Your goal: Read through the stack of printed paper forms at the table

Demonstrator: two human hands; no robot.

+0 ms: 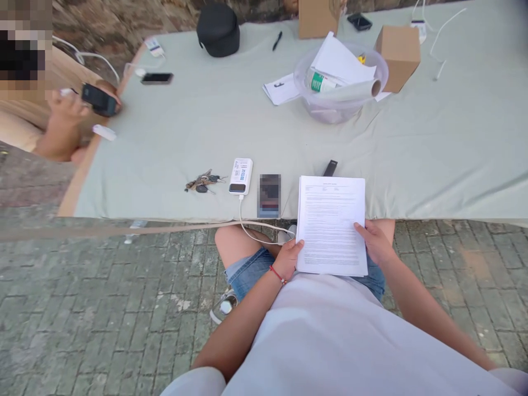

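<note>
I hold a stack of printed white papers (331, 220) in both hands, over my lap and the near edge of a table covered with a pale green cloth (185, 132). My left hand (289, 258), with a red string on its wrist, grips the stack's lower left edge. My right hand (375, 242) grips its right edge, thumb on the top sheet. The stack's far end rests on the cloth.
Beside the papers lie a phone (269, 195), a white power bank (241, 176) with a cable, keys (203, 182) and a small black stick (330, 167). Farther off stand a clear bowl (363, 93) with papers and a roll, cardboard boxes (398, 58), a black case (218, 30). At left, another person's hand (66, 118) holds a dark device.
</note>
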